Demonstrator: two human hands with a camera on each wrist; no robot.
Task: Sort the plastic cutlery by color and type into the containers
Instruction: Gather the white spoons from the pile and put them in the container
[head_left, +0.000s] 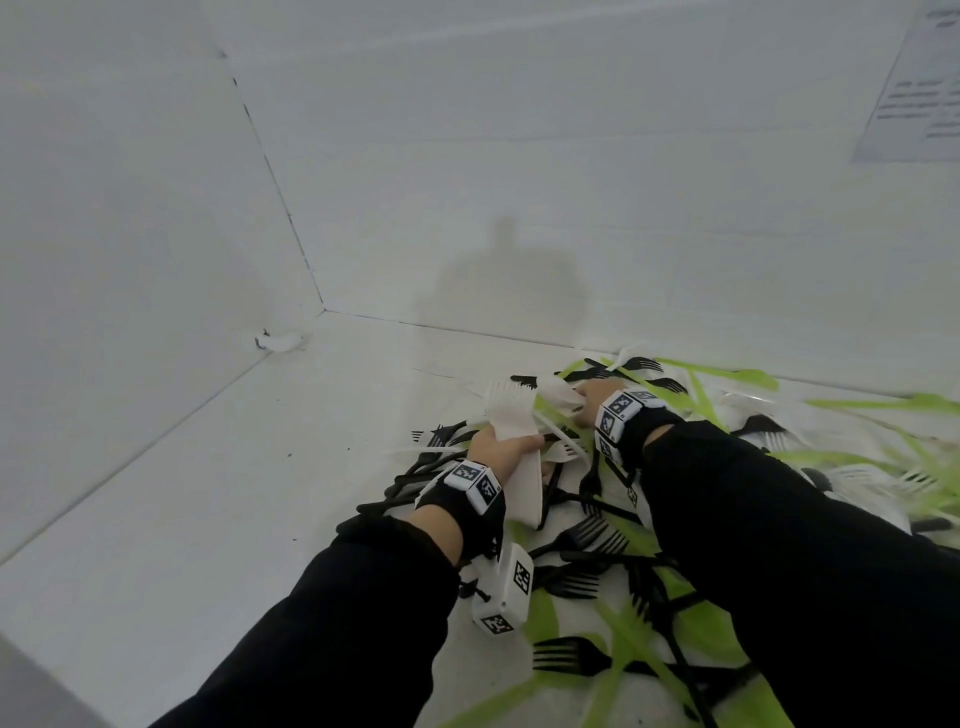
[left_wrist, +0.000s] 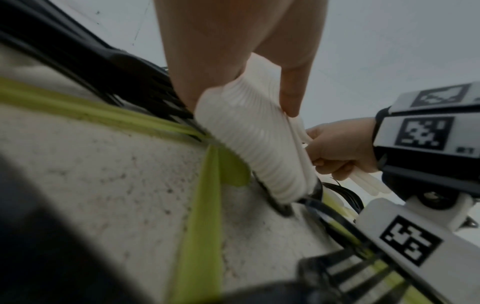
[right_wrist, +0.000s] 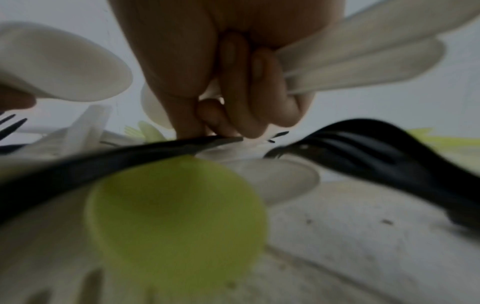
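Black forks (head_left: 571, 660) and green pieces are lying scattered on the desk (head_left: 208, 519). Left hand (head_left: 501, 449) is clutching a nested stack of white forks (head_left: 511, 415); right hand (head_left: 592, 397) is gripping white cutlery (right_wrist: 363, 61). Light, slippery, springy: squeezing the handles seems safest.

This looks like a purpose-built recording booth, not a home or kitchen. Plain white wall panels (head_left: 467, 156) meet at a seamed corner at left of the head view over a white counter (head_left: 182, 493). A printed sheet (head_left: 919, 88) is stuck at upper right. Boxes with square black-and-white markers (head_left: 506, 597) are strapped to both wrists.
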